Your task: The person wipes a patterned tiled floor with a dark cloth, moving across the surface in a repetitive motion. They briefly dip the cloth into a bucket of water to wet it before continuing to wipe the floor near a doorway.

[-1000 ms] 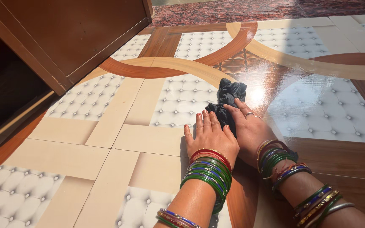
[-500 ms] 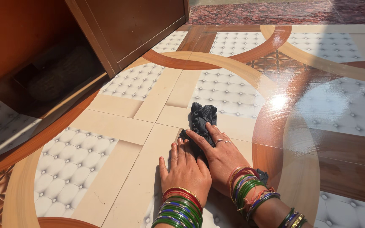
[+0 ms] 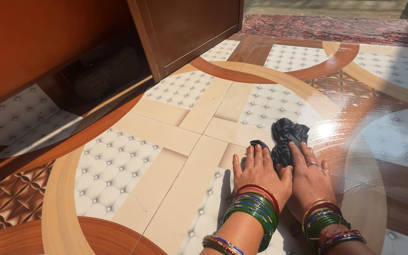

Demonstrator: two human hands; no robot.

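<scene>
Both hands lie side by side on the floor in the lower right of the frame, seen from the head camera. Left hand (image 3: 259,171) is flat, palm down, with its fingers stretched out and close together; the fingertips touch the near edge of a dark cloth (image 3: 285,138). Right hand (image 3: 310,177) is also flat and open, just beside the left one, and its fingers press on the lower part of the cloth. Neither hand closes around the cloth; they only rest on it. The cloth is black and crumpled, and it sits a little right of the centre of the frame, on a glossy floor (image 3: 166,141) with a pattern of white padded squares, beige bands and brown curved stripes. To the right of the cloth the floor shines strongly in the sun. Both wrists carry many bangles (image 3: 256,208) in green, red and blue, and the right hand has rings. In the upper left stands a brown wooden door (image 3: 190,28), with a dark space under red-brown furniture beside it.
</scene>
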